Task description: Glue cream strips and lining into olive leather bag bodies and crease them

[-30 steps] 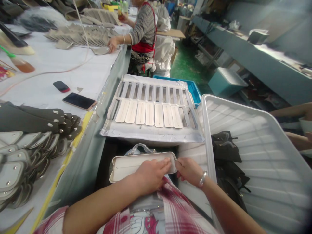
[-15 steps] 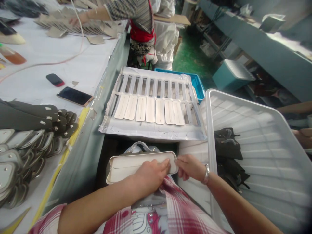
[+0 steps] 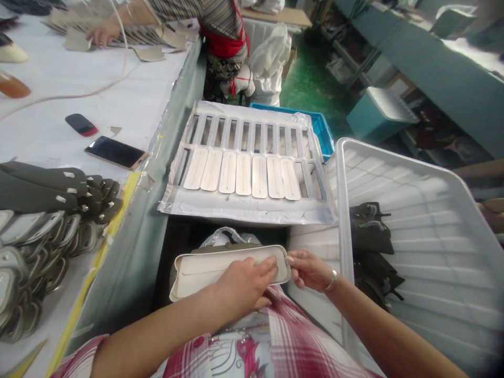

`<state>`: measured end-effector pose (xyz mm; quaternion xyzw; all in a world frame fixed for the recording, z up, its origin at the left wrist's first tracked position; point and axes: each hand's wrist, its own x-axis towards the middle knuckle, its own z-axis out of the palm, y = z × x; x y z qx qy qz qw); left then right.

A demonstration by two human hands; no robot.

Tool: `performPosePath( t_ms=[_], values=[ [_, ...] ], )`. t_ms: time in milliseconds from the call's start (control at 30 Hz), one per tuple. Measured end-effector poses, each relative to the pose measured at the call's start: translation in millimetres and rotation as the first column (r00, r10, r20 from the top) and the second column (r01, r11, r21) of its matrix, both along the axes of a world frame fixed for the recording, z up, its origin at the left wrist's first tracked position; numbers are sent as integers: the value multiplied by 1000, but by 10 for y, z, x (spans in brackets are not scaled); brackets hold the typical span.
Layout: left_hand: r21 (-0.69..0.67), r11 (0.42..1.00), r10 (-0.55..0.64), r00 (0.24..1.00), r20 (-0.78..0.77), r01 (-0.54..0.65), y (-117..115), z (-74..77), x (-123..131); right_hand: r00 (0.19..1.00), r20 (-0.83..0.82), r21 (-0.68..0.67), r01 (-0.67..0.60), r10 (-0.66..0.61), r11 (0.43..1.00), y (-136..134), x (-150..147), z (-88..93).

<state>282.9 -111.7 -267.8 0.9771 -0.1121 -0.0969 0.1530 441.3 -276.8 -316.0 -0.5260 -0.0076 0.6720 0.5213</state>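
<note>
A long cream-white leather piece [image 3: 205,270] lies across my lap, rounded at its right end. My left hand [image 3: 244,286] rests on top of its right part with fingers curled against it. My right hand [image 3: 309,269] pinches its right end, a bracelet at the wrist. Beyond it a slotted white rack [image 3: 246,207] holds several cream strips [image 3: 243,174] side by side in its near row.
A big white plastic tray [image 3: 413,220] at my right holds dark leather pieces [image 3: 370,236]. Grey and white cut pieces [image 3: 43,210] are stacked on the table at left, with two phones [image 3: 114,152]. Another person [image 3: 220,26] works at the table's far end. A blue crate [image 3: 315,131] sits behind the rack.
My hands have stayed on the cream piece. The view has tipped downward a little. The other person's hand has reached further left over the far table.
</note>
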Motion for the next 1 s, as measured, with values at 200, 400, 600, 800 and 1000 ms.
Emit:
performPosePath(
  t_ms=[200, 400, 600, 800, 1000],
  values=[
    [-18, 999, 36, 999, 3, -35, 2, -23, 8, 1000, 16, -62, 1, 0, 998, 34, -9, -6],
    [-38, 999, 15, 999, -47, -17, -3, -17, 44, 979, 146, -198, -114, 145, 973, 127, 21, 164],
    [-89, 996, 21, 997, -67, -27, -19, 34, 64, 866, 318, -371, -261, 386, 891, 252, 54, 374],
    [-430, 873, 252, 968, -7, -231, 190, 308, -367, 837, 366, -393, -256, 405, 883, 221, -28, 421],
    [-691, 25, 892, 328, -310, -722, 754, 197, -1208, 890, 242, -372, -282, 386, 884, 215, 22, 383]
  ],
)
